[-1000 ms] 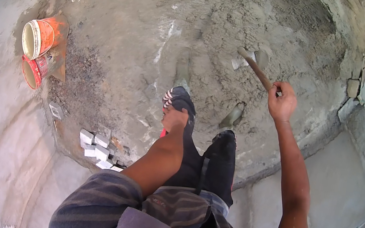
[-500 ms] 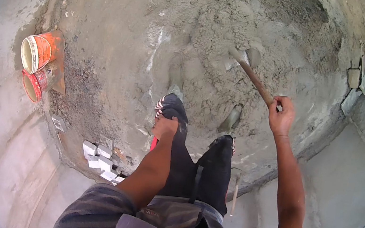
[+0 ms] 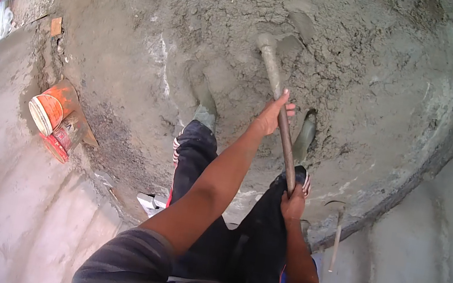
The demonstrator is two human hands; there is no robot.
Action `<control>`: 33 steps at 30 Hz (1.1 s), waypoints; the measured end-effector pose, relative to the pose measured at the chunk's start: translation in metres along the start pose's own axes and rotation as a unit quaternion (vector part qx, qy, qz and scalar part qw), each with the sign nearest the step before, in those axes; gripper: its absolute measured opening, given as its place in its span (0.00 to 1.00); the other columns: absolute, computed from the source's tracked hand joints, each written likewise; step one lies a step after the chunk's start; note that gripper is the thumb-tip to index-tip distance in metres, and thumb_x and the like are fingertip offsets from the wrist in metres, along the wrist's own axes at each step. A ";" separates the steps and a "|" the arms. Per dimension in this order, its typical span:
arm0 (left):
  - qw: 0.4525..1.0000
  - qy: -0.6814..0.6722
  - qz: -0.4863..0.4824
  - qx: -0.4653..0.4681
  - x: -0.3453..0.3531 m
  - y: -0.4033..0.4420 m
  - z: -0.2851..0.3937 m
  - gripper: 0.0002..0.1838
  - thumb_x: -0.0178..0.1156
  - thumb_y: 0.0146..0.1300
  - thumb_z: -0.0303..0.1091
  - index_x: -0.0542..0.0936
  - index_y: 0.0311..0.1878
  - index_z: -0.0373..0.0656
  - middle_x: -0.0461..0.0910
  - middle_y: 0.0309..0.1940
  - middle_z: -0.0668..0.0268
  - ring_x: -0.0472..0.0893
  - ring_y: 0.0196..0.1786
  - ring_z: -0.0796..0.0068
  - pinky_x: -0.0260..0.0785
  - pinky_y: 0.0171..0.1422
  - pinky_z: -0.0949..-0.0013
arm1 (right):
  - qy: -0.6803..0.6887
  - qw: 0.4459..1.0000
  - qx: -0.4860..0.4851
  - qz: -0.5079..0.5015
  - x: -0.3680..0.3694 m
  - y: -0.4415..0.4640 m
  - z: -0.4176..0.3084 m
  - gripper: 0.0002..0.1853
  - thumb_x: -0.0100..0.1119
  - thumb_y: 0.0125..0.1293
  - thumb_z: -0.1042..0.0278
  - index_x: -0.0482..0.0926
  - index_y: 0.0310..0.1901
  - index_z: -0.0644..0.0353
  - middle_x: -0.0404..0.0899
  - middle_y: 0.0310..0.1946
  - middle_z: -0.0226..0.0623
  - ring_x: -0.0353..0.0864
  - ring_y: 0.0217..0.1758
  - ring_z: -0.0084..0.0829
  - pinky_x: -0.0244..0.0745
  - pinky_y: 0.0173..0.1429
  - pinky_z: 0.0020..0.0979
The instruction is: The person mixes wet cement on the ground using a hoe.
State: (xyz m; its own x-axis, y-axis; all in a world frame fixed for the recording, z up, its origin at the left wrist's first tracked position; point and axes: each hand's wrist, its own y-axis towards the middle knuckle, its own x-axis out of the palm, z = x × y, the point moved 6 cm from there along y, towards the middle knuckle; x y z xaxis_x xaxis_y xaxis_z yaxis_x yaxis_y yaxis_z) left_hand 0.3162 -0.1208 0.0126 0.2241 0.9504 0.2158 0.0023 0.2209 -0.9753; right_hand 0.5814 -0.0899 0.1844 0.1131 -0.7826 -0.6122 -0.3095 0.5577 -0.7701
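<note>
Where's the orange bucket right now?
Head view, left side: the orange bucket sits against the red bucket, just above it in the picture, well left of the person's left leg.

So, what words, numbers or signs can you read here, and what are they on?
None that I can read.
Red bucket: pale marks on its side, too blurred to read.
Orange bucket: too blurred to tell if it has writing.
Tool handle: no writing shows.
</note>
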 end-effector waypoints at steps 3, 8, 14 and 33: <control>0.991 -0.072 0.095 0.061 0.014 0.006 -0.004 0.19 0.71 0.68 0.48 0.73 0.45 0.46 0.78 0.27 0.69 0.76 0.22 0.77 0.71 0.26 0.70 | 0.019 1.000 0.002 -0.008 0.017 -0.013 -0.006 0.19 0.71 0.61 0.65 0.77 0.51 0.60 0.81 0.42 0.53 0.81 0.48 0.58 0.74 0.54 0.55; 0.991 0.000 0.112 0.076 0.009 -0.068 0.040 0.17 0.69 0.69 0.42 0.73 0.44 0.42 0.75 0.26 0.70 0.74 0.23 0.78 0.71 0.29 0.69 | -0.004 0.987 -0.156 -0.026 0.001 -0.027 -0.054 0.19 0.70 0.62 0.62 0.76 0.48 0.65 0.80 0.45 0.57 0.80 0.47 0.60 0.74 0.50 0.56; 0.950 0.051 0.182 0.249 -0.052 -0.124 0.234 0.16 0.69 0.69 0.40 0.74 0.42 0.38 0.75 0.25 0.68 0.74 0.23 0.78 0.69 0.28 0.68 | 0.248 0.942 -0.117 -0.194 0.046 0.024 -0.206 0.24 0.66 0.66 0.67 0.71 0.60 0.67 0.83 0.42 0.62 0.85 0.46 0.63 0.79 0.50 0.52; 0.785 0.522 0.302 0.141 -0.189 0.008 0.309 0.26 0.55 0.67 0.30 0.72 0.62 0.19 0.84 0.45 0.39 0.85 0.56 0.48 0.78 0.56 0.55 | 0.147 0.951 -0.080 -0.260 0.016 0.102 -0.367 0.21 0.65 0.65 0.61 0.78 0.52 0.69 0.85 0.45 0.62 0.85 0.54 0.59 0.79 0.58 0.52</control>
State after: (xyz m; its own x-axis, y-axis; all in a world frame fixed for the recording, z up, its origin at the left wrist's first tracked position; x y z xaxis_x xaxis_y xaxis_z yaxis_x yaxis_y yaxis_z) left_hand -0.0277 -0.2308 -0.0215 0.7786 0.2351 -0.5818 -0.5943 -0.0212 -0.8040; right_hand 0.2047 -0.1473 0.1616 0.0284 -0.9977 -0.0610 -0.4272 0.0430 -0.9031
